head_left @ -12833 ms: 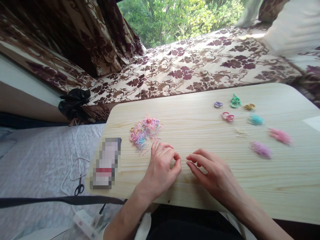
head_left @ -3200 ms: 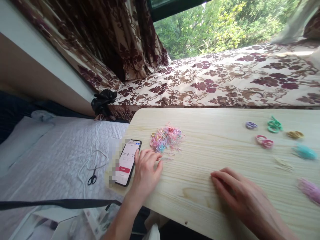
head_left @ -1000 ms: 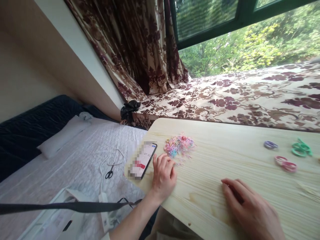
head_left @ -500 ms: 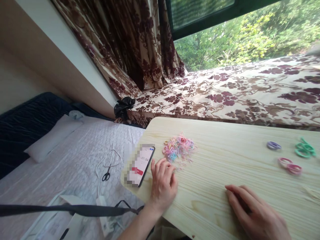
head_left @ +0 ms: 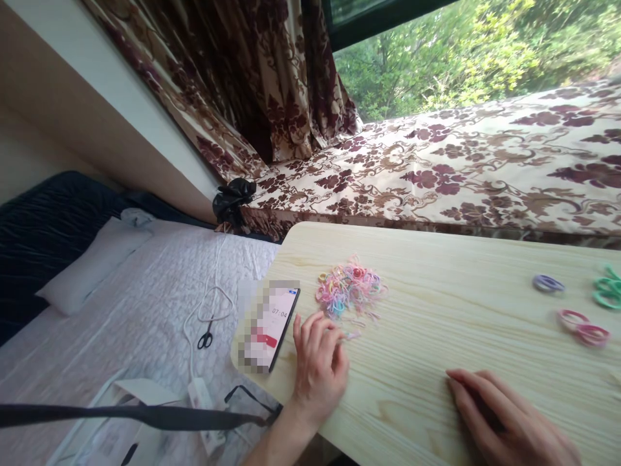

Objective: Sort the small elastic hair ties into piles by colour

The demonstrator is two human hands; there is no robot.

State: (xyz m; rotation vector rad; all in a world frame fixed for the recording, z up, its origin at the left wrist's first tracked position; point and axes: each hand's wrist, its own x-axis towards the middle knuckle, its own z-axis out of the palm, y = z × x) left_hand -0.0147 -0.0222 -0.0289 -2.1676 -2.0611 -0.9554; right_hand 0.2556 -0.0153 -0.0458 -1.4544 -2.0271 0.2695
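Observation:
My left hand (head_left: 319,364) rests on the table beside the phone, its fingers bent but apart and holding nothing I can see. Just beyond its fingertips lies a tangled pile of small hair ties (head_left: 350,286), mostly pink with yellow, blue and purple ones. A few loose ties lie close to the fingers. My right hand (head_left: 509,414) lies on its side farther right, thumb and forefinger together at the tips, with nothing visible in them. Beyond it are purple hair ties (head_left: 548,283), pink hair ties (head_left: 583,328) and green hair ties (head_left: 609,288) in separate groups.
A phone (head_left: 274,330) showing a timer lies at the left edge of the pale wooden table (head_left: 427,310). Left of the table, a bed (head_left: 160,291) bears scissors (head_left: 205,340), a white cable and a power strip (head_left: 204,408). A floral-covered sill (head_left: 436,175) runs behind.
The view has shifted slightly, so the hair tie groups appear farther right. Both hands keep nearly the same pose and place on the table. Nothing has been picked up.

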